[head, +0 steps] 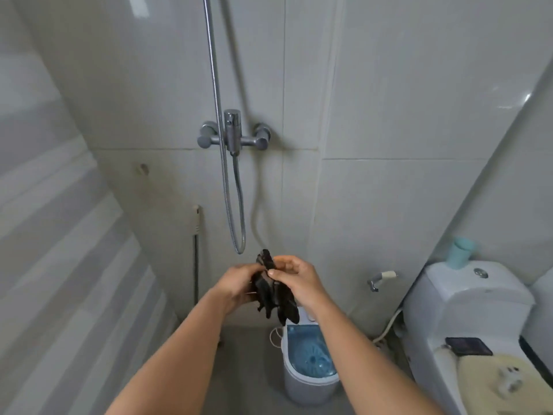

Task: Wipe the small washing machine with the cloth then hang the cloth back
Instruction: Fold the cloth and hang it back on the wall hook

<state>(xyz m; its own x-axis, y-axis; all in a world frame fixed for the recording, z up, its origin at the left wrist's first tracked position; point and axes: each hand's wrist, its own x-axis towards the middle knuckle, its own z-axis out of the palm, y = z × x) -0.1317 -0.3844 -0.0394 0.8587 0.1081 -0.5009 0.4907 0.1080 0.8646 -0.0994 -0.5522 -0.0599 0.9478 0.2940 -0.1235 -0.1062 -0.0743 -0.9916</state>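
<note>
A dark, crumpled cloth (pixel 275 295) hangs between both my hands at chest height, in front of the tiled shower wall. My left hand (pixel 236 284) grips its left side from below. My right hand (pixel 296 278) pinches its upper edge with thumb and fingers. Below the cloth, on the floor, stands the small washing machine (pixel 309 381): a white tub with a blue translucent lid. My right forearm crosses over its right side.
A chrome shower mixer (pixel 233 134) with its hose (pixel 239 211) is on the wall above my hands. The white toilet (pixel 466 313) is at right, with a teal cup (pixel 460 252) on the cistern and a dark phone (pixel 468 345) on the seat. A wall tap (pixel 378 280) sits between.
</note>
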